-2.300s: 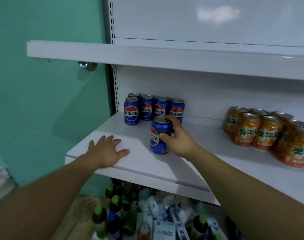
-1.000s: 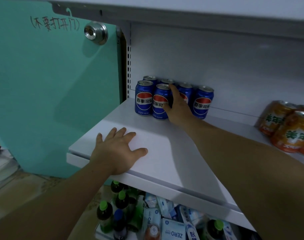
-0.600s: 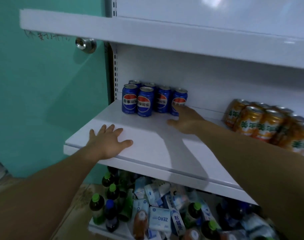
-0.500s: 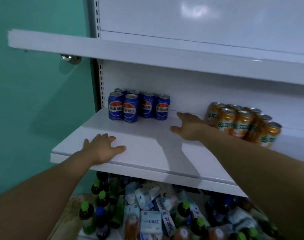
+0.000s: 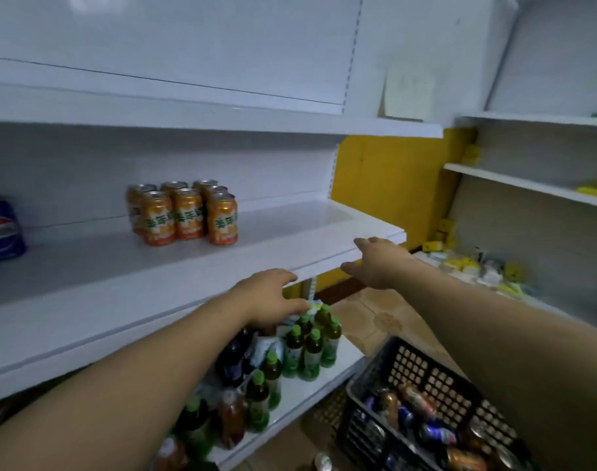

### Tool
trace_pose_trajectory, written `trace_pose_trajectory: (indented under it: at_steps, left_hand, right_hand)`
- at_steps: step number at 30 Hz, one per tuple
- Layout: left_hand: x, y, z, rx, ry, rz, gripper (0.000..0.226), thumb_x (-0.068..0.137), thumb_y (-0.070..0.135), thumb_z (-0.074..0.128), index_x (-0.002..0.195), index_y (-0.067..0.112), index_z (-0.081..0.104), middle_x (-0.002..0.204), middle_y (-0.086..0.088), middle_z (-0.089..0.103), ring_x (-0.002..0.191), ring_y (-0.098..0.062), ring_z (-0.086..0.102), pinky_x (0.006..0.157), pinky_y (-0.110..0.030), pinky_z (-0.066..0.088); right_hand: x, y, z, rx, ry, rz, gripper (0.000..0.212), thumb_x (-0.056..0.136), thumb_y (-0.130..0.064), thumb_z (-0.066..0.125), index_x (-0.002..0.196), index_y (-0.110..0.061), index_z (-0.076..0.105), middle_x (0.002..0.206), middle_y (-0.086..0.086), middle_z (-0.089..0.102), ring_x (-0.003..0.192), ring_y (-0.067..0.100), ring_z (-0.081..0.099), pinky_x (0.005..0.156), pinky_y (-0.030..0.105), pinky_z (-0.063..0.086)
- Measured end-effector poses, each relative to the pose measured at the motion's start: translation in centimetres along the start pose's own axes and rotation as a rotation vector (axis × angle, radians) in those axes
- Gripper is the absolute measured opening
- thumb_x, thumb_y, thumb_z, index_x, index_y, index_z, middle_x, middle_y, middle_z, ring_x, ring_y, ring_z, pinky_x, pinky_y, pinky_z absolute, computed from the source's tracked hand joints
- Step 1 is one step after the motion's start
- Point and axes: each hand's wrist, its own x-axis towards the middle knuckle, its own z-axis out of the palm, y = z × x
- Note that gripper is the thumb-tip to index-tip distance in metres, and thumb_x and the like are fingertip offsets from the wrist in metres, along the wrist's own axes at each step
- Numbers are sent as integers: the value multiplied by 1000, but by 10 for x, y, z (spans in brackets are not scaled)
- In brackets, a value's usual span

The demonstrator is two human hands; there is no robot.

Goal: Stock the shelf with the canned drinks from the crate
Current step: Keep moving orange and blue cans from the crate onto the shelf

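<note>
On the shelf point(image 5: 120, 266) a cluster of cans point(image 5: 185, 212) stands toward the back in two rows. A lone can point(image 5: 1, 229) sits at the far left, well apart from them. Bottles point(image 5: 307, 345) crowd the lower shelf point(image 5: 290, 399) beneath. The crate point(image 5: 426, 379) is to the right of that, with loose cans point(image 5: 416, 402) lying in it. The left hand point(image 5: 270, 297) is at the shelf's front edge, above the bottles. The right hand point(image 5: 378, 263) is near its right end. Side shelves point(image 5: 528, 185) stand further right.

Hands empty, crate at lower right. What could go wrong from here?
1. The left hand hangs just above the green-capped bottles on the lower shelf; swinging down toward the crate could topple them.
2. Cans in the crate lie jumbled on their sides, so a quick grab by the right hand may slip or take the wrong brand.
</note>
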Motion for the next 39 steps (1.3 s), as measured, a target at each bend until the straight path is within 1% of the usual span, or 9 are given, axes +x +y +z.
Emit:
trace_pose_trajectory:
  at_steps: [4,10,12,15,20,27,32,35,39]
  left_hand:
    - [44,76,66,20,-160,186,80,83,61,56,148,23,30,156,0,28,140,-20,31,113,-38,30]
    - [104,146,169,116,-469,354,79,89,57,53,152,21,22,158,-1,22,142,-20,26,114,-37,29]
    - [125,158,205,141,-531,369,77,88,57,54,150,20,27,156,-2,27,140,-21,30,112,-36,31]
    - [158,168,261,125,-600,376,70,83,56,59,142,23,39,144,-1,42,126,-21,45,102,-35,41]
    - [217,157,347,78,-720,257,63,83,54,61,137,25,44,142,-2,46,121,-21,49,99,-35,43]
    - [294,120,449,41,-767,30,74,80,44,68,144,19,40,144,-3,45,122,-22,50,100,-30,41]
    - [334,89,515,4,-831,-53,67,78,39,72,137,19,46,140,-5,48,117,-23,53,103,-38,42]
    - [345,73,544,84,-906,-77,71,81,33,73,140,11,41,144,-10,44,125,-26,48,102,-31,38]
    - [347,49,571,130,-1014,-97,79,63,41,82,131,18,51,127,-4,60,109,-22,60,101,-40,46]
  right_hand:
    - [-42,104,35,19,-70,256,75,92,-64,43,151,-22,26,154,9,32,138,31,33,110,47,34]
    - [-87,214,111,134,-200,549,80,91,-64,44,155,-24,18,159,9,24,142,31,29,113,44,31]
    - [-95,241,140,169,-256,614,78,93,-61,44,155,-21,18,160,8,21,144,30,26,115,44,29]
    - [-96,280,190,197,-307,686,75,91,-62,46,150,-21,28,154,8,32,138,30,34,111,46,33]
    - [-71,331,274,240,-438,713,72,92,-62,45,149,-19,30,150,9,37,134,29,39,108,43,38]
    - [1,354,419,426,-554,666,59,89,-59,50,136,-23,43,134,10,50,116,29,51,96,40,45]
    - [53,339,516,588,-630,672,63,94,-54,48,144,-16,37,140,13,48,123,31,49,97,36,42]
    - [80,314,568,845,-646,746,57,95,-51,50,139,-15,43,135,10,50,118,28,52,94,34,43]
    - [103,272,628,1224,-627,961,51,86,-50,62,118,-13,51,116,13,61,101,28,60,87,41,50]
